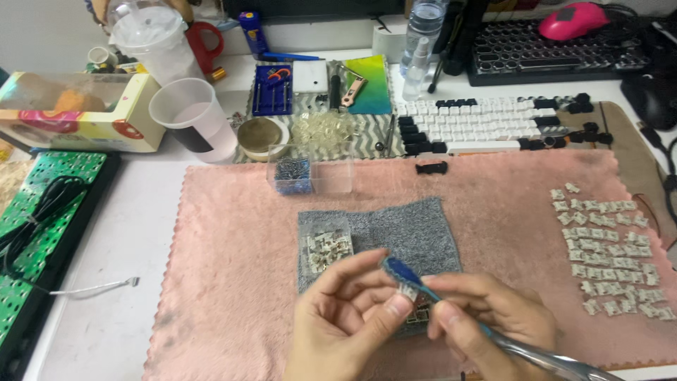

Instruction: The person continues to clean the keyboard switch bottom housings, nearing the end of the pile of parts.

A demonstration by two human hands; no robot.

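Two hands: left hand point(345, 321) pinching one, perhaps, switch point(407, 291), right hand point(493, 317) fingers closed around one brush point(451, 307).

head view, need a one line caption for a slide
Left hand pinches a small white part while right hand applies a blue-tipped brush, above a grey cloth.

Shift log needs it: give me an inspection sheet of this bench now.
Surface: white desk under a pink cloth, with a grey cloth on top.
Job's things: small switch part; blue-tipped brush; rows of switch parts.
Clutter: plastic cups, keycaps, clear box.
Grippers: left hand pinches the part; right hand holds the brush.
Cables: black cable on the green board.
Surroundings: keyboard, pink mouse.
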